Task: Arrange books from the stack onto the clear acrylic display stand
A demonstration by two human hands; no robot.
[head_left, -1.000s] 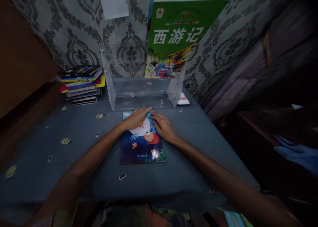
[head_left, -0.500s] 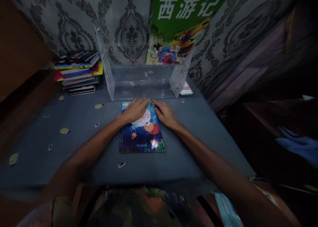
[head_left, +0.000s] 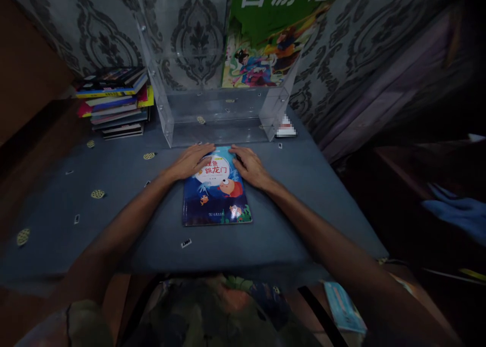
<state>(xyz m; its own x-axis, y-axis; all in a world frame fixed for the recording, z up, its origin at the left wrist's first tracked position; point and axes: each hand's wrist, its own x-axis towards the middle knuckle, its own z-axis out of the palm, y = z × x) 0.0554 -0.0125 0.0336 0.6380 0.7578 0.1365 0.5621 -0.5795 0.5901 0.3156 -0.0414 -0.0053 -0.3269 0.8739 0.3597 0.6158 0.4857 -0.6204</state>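
We saw a dim room closed at the back by a patterned wall (head_left: 199, 38), with a purplish curtain (head_left: 375, 91) hanging to the right and deep shadow beyond it. The surface (head_left: 121, 165), covered in grey-blue cloth, ran from our front up to that wall. Near its far side stood a clear stand (head_left: 161, 104), its tiers probably sloped so that books could lean with their covers facing us; a green book (head_left: 271, 33) stood propped at its upper right. To the left, a stack of books (head_left: 117, 106) lay flat, likely piled that way to save room.

The blue book (head_left: 216, 200) lay cover up in front of the stand, its upper edge near the stand's base, seemingly turned so that its title read straight to us. Our left hand (head_left: 193, 160) rested over its upper left corner and our right hand (head_left: 248, 166) lay along its upper right edge, a placing that would keep it steady. The fingers of both hands were extended and close together, pinching nothing that we could make out. Right of the stand sat a small pixelated object (head_left: 285, 127); smallest were the cloth's yellow ovals (head_left: 97, 194).
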